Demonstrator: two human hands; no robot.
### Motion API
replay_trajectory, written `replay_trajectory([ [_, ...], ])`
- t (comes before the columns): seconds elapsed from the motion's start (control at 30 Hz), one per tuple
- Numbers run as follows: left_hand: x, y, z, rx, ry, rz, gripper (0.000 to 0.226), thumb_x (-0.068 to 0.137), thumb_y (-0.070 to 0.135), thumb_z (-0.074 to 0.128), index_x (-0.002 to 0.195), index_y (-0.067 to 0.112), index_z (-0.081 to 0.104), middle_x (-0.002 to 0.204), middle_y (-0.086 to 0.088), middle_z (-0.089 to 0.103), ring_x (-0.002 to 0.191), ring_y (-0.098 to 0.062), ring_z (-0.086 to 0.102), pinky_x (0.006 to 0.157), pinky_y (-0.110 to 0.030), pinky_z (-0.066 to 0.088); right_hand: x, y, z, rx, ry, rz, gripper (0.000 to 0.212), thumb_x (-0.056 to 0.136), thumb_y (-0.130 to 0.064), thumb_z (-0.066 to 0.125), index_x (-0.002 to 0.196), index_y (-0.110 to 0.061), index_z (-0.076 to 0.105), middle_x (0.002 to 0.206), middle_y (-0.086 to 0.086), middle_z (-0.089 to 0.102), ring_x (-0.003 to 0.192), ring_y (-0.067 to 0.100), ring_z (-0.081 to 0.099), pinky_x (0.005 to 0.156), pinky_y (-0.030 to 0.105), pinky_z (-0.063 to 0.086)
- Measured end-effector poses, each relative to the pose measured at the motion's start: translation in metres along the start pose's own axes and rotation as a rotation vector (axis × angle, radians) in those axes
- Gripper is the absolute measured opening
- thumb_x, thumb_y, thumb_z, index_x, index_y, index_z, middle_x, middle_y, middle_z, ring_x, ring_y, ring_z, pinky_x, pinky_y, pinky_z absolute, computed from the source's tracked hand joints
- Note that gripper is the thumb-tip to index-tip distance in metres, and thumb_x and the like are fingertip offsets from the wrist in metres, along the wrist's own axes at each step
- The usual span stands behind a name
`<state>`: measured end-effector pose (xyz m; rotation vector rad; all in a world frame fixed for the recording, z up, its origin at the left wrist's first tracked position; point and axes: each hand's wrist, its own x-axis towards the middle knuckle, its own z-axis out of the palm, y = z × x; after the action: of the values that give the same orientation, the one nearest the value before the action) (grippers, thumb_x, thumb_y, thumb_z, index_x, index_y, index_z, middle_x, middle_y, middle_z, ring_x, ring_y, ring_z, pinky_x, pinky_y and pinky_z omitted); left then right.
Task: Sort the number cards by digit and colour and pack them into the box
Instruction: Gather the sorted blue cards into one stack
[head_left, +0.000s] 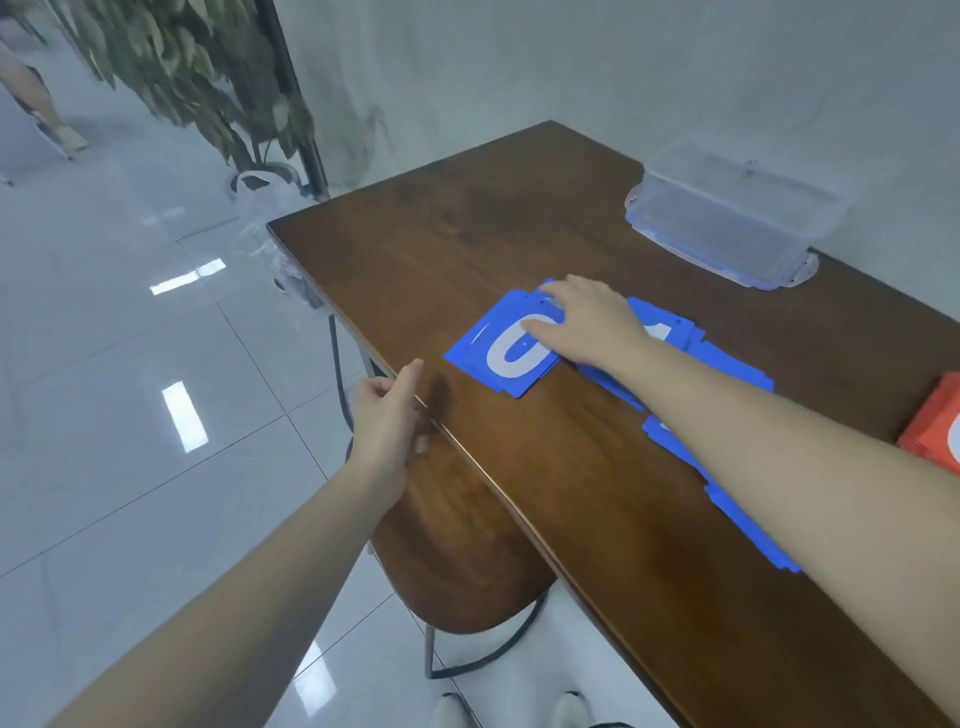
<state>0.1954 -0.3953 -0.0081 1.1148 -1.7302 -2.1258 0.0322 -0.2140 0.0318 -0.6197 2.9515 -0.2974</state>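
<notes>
A stack of blue cards with a white 0 on top lies near the table's left edge. My right hand rests flat on that stack, fingers straight. More blue cards run in a row under and behind my right forearm, one showing a white 1. Orange-red cards sit at the right border. My left hand hangs at the table's edge with relaxed fingers, holding nothing. The clear plastic box stands at the far right of the table, its lid on.
The brown wooden table has a wooden chair tucked under its near edge. A potted plant and a plastic bag stand on the tiled floor beyond the table's far corner. A person's legs show at the far left.
</notes>
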Motion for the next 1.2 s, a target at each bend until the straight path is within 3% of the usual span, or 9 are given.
replay_trajectory([
  [0.1,-0.002,-0.006,-0.001,0.03,-0.011,-0.047,0.045,0.086,0.055,0.069,0.097,0.02,0.043,0.076,0.0,0.047,0.062,-0.016,0.049,0.055,-0.031,0.045,-0.004,0.002,0.006,-0.116,-0.097,0.01,0.07,0.095,-0.068,0.04,0.153,-0.029,0.039,0.159,0.003,0.038,0.142,0.029,0.038,0.116,0.044,0.029],
  [0.2,-0.006,-0.01,-0.001,0.021,-0.028,-0.077,0.051,0.083,0.058,0.07,0.107,0.02,0.047,0.079,0.001,0.051,0.064,-0.014,0.053,0.057,-0.031,0.049,-0.02,-0.021,0.013,-0.205,-0.069,-0.085,0.065,0.099,-0.066,0.033,0.154,-0.031,0.038,0.161,0.005,0.036,0.141,0.029,0.039,0.117,0.042,0.027],
  [0.3,-0.013,-0.011,-0.002,0.014,-0.065,-0.095,0.053,0.083,0.059,0.069,0.121,0.026,0.054,0.098,-0.001,0.069,0.072,-0.013,0.068,0.06,-0.029,0.054,-0.037,-0.048,0.02,-0.265,-0.019,-0.149,0.058,0.101,-0.06,0.032,0.148,-0.03,0.048,0.148,0.007,0.05,0.131,0.029,0.047,0.108,0.04,0.033],
  [0.47,-0.026,-0.01,-0.006,-0.056,-0.155,-0.03,0.026,0.095,0.029,0.065,0.119,0.02,0.066,0.108,-0.005,0.076,0.084,-0.015,0.075,0.06,-0.03,0.058,-0.064,-0.069,0.026,-0.109,0.024,-0.276,0.038,0.103,-0.037,0.038,0.131,-0.021,0.059,0.121,0.004,0.065,0.114,0.028,0.055,0.083,0.035,0.039],
  [0.6,-0.032,-0.007,-0.012,-0.105,-0.126,-0.011,0.022,0.097,0.021,0.066,0.118,0.016,0.066,0.108,-0.005,0.077,0.089,-0.019,0.076,0.065,-0.03,0.061,-0.068,-0.045,0.008,0.318,-0.03,-0.265,0.046,0.101,-0.025,0.046,0.146,-0.026,0.05,0.145,-0.005,0.056,0.132,0.017,0.049,0.103,0.03,0.04],
  [0.7,-0.039,-0.003,-0.014,-0.141,-0.121,0.034,0.022,0.098,0.022,0.065,0.119,0.017,0.066,0.107,-0.002,0.077,0.088,-0.017,0.076,0.063,-0.027,0.061,-0.063,-0.005,-0.002,0.3,0.074,-0.194,0.045,0.094,-0.021,0.051,0.138,-0.025,0.058,0.145,-0.005,0.055,0.134,0.019,0.046,0.107,0.032,0.037],
  [0.93,-0.06,0.002,-0.009,-0.179,-0.137,0.061,0.017,0.098,0.025,0.065,0.114,0.021,0.064,0.102,0.002,0.078,0.089,-0.015,0.076,0.071,-0.03,0.061,-0.052,0.073,-0.022,0.07,-0.101,0.145,0.057,0.083,-0.046,0.063,0.137,-0.033,0.051,0.146,-0.003,0.05,0.135,0.028,0.044,0.117,0.051,0.026],
  [1.1,-0.066,-0.005,-0.008,-0.204,-0.152,0.049,0.02,0.098,0.019,0.059,0.117,0.019,0.064,0.106,-0.002,0.077,0.092,-0.02,0.075,0.076,-0.034,0.058,-0.059,0.052,-0.016,-0.067,-0.062,0.048,0.067,0.08,-0.074,0.059,0.136,-0.039,0.056,0.138,0.001,0.056,0.126,0.028,0.053,0.111,0.047,0.034],
  [1.2,-0.068,-0.01,-0.008,-0.22,-0.149,0.022,0.027,0.097,0.019,0.06,0.124,0.016,0.061,0.108,-0.003,0.077,0.095,-0.022,0.075,0.082,-0.039,0.058,-0.068,0.021,-0.005,-0.152,-0.031,-0.004,0.063,0.086,-0.074,0.051,0.138,-0.039,0.056,0.134,0.002,0.058,0.121,0.029,0.054,0.104,0.043,0.038],
])
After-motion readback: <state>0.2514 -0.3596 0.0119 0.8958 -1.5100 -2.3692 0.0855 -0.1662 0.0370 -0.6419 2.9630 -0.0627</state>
